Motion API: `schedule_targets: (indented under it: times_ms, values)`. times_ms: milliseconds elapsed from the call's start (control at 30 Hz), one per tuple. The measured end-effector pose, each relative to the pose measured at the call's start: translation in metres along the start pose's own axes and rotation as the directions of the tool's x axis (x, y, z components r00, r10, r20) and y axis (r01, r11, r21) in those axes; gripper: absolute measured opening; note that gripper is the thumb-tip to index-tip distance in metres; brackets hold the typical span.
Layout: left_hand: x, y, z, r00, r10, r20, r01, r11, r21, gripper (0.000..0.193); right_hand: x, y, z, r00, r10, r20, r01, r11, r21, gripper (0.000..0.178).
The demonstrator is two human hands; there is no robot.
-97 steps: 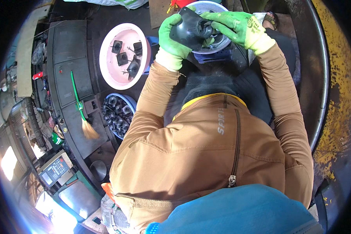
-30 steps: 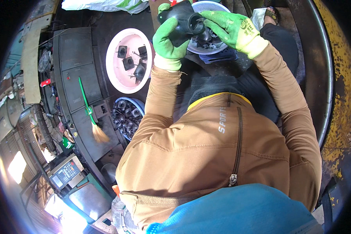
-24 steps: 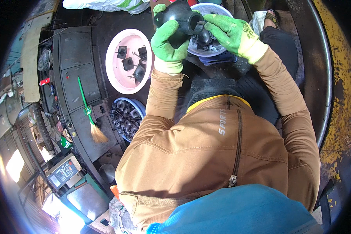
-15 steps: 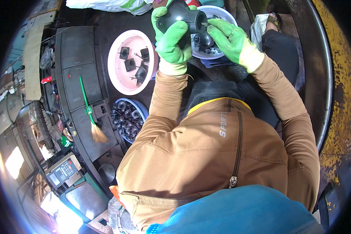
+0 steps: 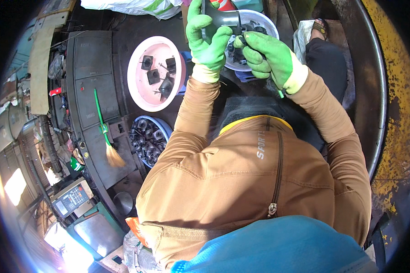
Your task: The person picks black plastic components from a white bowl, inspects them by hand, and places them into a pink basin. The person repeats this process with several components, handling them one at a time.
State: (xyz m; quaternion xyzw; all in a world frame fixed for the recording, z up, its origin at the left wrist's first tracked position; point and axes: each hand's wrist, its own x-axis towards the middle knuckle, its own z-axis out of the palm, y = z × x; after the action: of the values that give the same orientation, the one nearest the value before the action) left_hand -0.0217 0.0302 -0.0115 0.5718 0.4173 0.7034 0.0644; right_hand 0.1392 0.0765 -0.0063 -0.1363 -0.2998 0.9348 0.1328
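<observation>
Both hands wear green gloves with pale yellow cuffs. My left hand grips a black molded pipe-like part near the top of the view, its round end turned to the right. Beside that end, my right hand is closed, with a small dark piece at its thumb and fingertips. A slim pale green end sticks out below the right palm, perhaps a tool's handle; the rest is hidden in the glove. Behind the hands stands a white perforated basket with black parts in it.
Left of my hands is a pink basin holding several black parts. Below it, a blue basin is heaped with black parts. Further left are a grey metal cabinet, a green-handled broom and a scale. A rusty yellow panel stands right.
The black part and my left hand have risen toward the top edge. My right hand has turned and curled more, and the pale green end now shows below it.
</observation>
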Motion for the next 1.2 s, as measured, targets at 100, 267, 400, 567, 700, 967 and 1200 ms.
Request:
schedule_targets:
  times_ms: [100,267,400,567,700,967,1200]
  values:
    - [-0.005,-0.016,-0.005,0.983,-0.171,-0.067,0.144,0.944,-0.296,0.048,0.011,-0.006,-0.008,0.953,-0.051,0.299,-0.106,0.868,0.485,0.029]
    - [-0.015,-0.026,-0.027,0.731,-0.668,0.138,0.374,0.223,-0.900,0.044,0.033,-0.025,-0.054,0.931,-0.298,-0.211,0.365,0.754,0.547,0.032]
    - [-0.016,-0.031,-0.040,0.676,-0.736,0.039,0.261,0.189,-0.947,0.031,0.045,-0.017,-0.080,0.958,-0.269,-0.101,0.286,0.857,0.428,0.032]
    - [-0.023,-0.025,-0.063,0.671,-0.736,-0.088,0.155,0.256,-0.954,0.030,0.055,-0.007,-0.086,0.951,-0.212,-0.225,0.276,0.909,0.311,0.032]
    - [-0.024,-0.010,-0.091,0.702,-0.705,-0.098,0.092,0.226,-0.970,0.034,0.064,-0.003,-0.091,0.925,-0.188,-0.330,0.252,0.954,0.164,0.032]
    - [-0.029,0.023,-0.147,0.667,-0.682,-0.299,0.030,0.426,-0.904,0.034,0.084,0.003,-0.100,0.947,-0.106,-0.302,0.142,0.985,0.099,0.031]
    - [-0.090,0.067,-0.222,0.900,0.129,-0.417,0.245,0.641,0.727,0.043,0.090,-0.026,-0.078,0.994,0.033,-0.104,-0.055,0.974,-0.219,0.034]
